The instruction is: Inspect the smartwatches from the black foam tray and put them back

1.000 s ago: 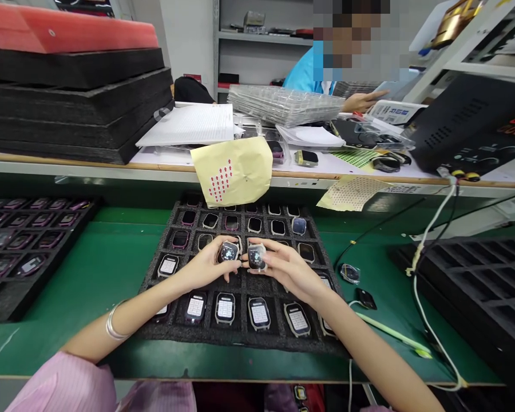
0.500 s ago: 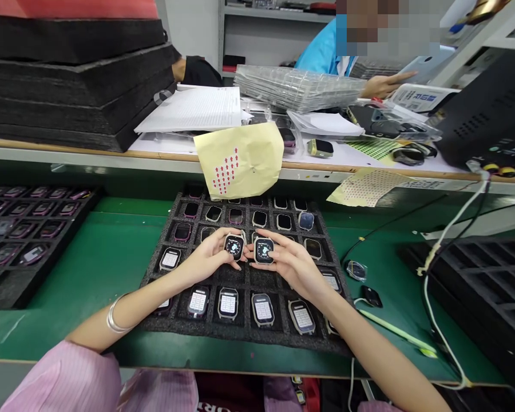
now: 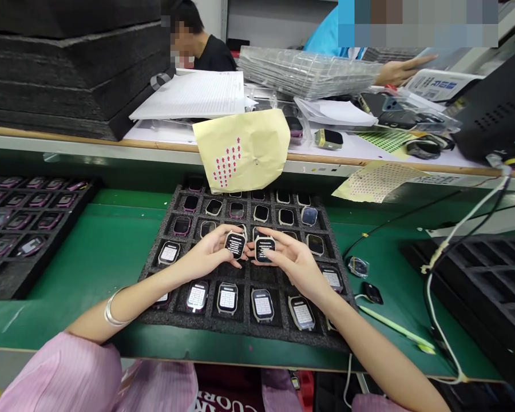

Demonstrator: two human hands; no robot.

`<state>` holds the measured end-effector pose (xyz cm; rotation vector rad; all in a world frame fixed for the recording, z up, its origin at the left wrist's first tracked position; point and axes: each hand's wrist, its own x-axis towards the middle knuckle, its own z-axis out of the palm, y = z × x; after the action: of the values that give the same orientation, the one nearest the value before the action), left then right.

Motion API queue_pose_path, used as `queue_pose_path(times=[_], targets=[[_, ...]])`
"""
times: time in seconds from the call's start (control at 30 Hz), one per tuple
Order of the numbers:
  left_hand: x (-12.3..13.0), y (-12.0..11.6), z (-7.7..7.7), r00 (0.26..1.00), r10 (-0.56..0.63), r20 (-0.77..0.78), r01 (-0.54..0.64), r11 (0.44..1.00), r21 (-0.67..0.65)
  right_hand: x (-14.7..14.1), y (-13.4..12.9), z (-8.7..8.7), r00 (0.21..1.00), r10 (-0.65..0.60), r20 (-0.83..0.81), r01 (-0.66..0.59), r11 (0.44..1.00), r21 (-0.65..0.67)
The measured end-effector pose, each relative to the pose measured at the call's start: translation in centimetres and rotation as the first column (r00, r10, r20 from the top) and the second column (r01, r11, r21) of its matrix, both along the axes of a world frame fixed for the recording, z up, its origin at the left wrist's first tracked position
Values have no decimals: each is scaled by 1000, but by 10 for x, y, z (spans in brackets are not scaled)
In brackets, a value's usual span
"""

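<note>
Left grip (image 3: pixel 213 250) and right grip (image 3: pixel 295 260) are hardly shifting over the black foam tray (image 3: pixel 249 331) since half a second ago, but both held screens are changing from dials to text lines. Left grip is grasping the left smartwatch (image 3: pixel 235 244) around its edge; right grip is grasping the right smartwatch (image 3: pixel 264 248) just beside it, its thumb covering some text. Below both grips, the tray is carrying other smartwatches (image 3: pixel 262 305). For doing it well, I think the thumbs should be staying at the frames, so that no accidental touch is disturbing the screens.
</note>
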<state>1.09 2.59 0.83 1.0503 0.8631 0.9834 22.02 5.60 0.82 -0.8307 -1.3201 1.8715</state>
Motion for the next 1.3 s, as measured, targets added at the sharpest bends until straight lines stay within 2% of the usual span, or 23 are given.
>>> queue_pose_path(times=[0.17, 0.57, 0.63, 0.73, 0.87, 0.93, 0.97, 1.07, 1.13, 1.2, 1.23, 1.3], targets=[[-1, -1, 0, 1000, -6, -11, 6, 1000, 21, 0, -2, 1, 999, -16, 43, 13, 999, 50], [2, 0, 5, 1000, 0, -5, 0, 1000, -29, 3, -2, 3, 999, 2, 49, -5, 998, 56], [2, 0, 5, 1000, 7, -7, -7, 999, -36, 4, -2, 5, 997, 31, 63, -36, 997, 71], [2, 0, 6, 1000, 11, 11, -10, 999, -47, 7, -1, 10, 984, 135, 117, -146, 985, 93], [1, 0, 6, 999, 5, 39, -3, 998, -55, 14, 5, 8, 933, 238, 271, -285, 947, 147], [1, 0, 5, 999, 5, 37, -3, 998, -58, 17, 6, 5, 873, 191, 450, -335, 903, 267], [1, 0, 4, 1000, 4, 29, -2, 998, -55, 18, 6, 5, 825, 145, 547, -379, 859, 343], [1, -1, 3, 1000, -7, -2, 6, 999, -36, 25, 4, 11, 688, 15, 726, -550, 664, 507], [2, -2, 2, 1000, -14, -18, 13, 999, -30, 35, 6, 20, 647, -52, 760, -607, 568, 556], [2, -3, 1, 999, -18, -34, 17, 999, -29, 49, 12, 29, 585, -218, 781, -580, 561, 591], [2, -4, 1, 999, -19, -43, 17, 999, -27, 57, 16, 31, 511, -328, 795, -547, 589, 595], [2, -4, 2, 998, -18, -62, 17, 1000, -16, 72, 25, 29, 281, -484, 829, -473, 682, 558]])
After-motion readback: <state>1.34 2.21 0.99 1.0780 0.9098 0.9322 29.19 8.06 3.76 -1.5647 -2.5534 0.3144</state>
